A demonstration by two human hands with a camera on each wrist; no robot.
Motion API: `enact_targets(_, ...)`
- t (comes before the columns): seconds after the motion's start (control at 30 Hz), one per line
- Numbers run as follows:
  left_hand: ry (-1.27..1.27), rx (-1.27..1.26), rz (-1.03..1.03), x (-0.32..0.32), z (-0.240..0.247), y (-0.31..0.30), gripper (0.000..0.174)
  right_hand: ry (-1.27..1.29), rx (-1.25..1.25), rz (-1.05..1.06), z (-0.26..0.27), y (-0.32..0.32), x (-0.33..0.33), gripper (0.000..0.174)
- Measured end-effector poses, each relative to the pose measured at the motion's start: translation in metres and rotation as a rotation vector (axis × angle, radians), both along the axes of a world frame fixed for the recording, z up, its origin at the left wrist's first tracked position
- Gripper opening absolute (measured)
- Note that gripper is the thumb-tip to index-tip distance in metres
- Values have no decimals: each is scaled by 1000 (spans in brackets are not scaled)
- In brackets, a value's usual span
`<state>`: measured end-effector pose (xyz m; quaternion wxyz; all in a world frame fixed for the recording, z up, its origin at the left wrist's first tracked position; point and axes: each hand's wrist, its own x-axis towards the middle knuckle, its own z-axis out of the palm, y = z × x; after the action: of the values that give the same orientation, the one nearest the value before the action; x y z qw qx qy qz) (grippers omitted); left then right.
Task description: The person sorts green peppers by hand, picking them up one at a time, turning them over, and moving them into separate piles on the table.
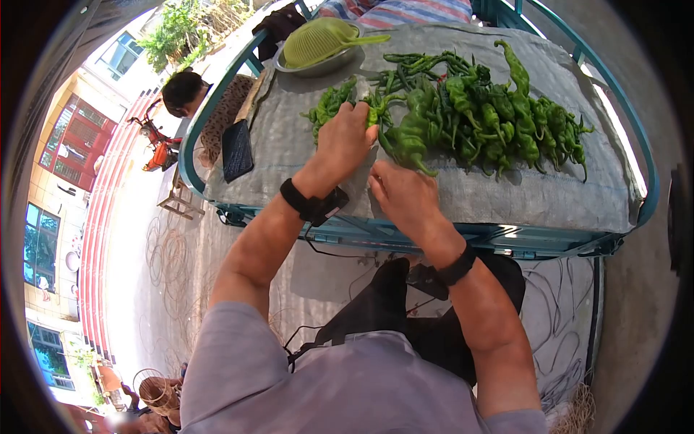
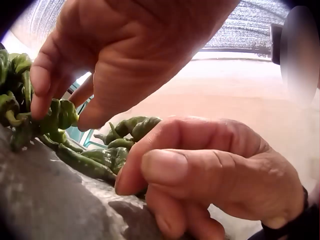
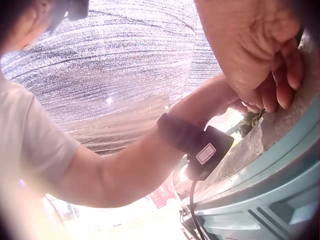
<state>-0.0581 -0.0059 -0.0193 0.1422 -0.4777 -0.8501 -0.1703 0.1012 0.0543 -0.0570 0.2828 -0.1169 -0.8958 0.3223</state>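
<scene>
A large pile of green peppers (image 1: 499, 116) covers the cloth's right part, and a smaller heap (image 1: 329, 105) lies left of it. Between them my left hand (image 1: 345, 137) reaches in; in the left wrist view its thumb and fingers (image 2: 50, 85) pinch a green pepper (image 2: 67, 114). My right hand (image 1: 406, 194) is just right of and nearer me than the left, near the cloth's front edge. Its fingers are loosely curled, thumb beside the index finger, with nothing visible in them (image 2: 205, 172). In the right wrist view these fingers (image 3: 285, 87) hang down over the cloth.
A green strainer (image 1: 318, 42) rests in a metal bowl (image 1: 289, 69) at the back left. A dark phone (image 1: 237, 150) lies at the cloth's left edge. Blue rails (image 1: 189, 163) bound the cart. Beyond them on the left, a person (image 1: 184, 94) bends down.
</scene>
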Motion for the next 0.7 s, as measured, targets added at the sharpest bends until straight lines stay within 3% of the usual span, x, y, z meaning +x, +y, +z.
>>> enact_targets(0.13, 9, 128, -62, 11, 15, 3, 41, -15, -1, 18, 0, 3, 1, 10)
enact_targets(0.23, -522, 129, -171, 41, 35, 0, 56, -41, 31, 1, -5, 3, 0, 10)
enact_targets(0.37, -570, 106, -281, 45, 21, 6, 70, -82, 47, -15, 0, 2, 1, 12)
enact_targets(0.47, -767, 91, -396, 23, 15, 13, 63, -137, 77, 36, -2, 6, 1, 11)
enact_targets(0.57, -1267, 237, -226, 30, 35, 14, 58, -118, 71, 63, 0, 6, 2, 15)
enact_targets(0.7, -1369, 334, -267, 29, 32, 13, 56, -81, 74, 64, -2, 5, 3, 16)
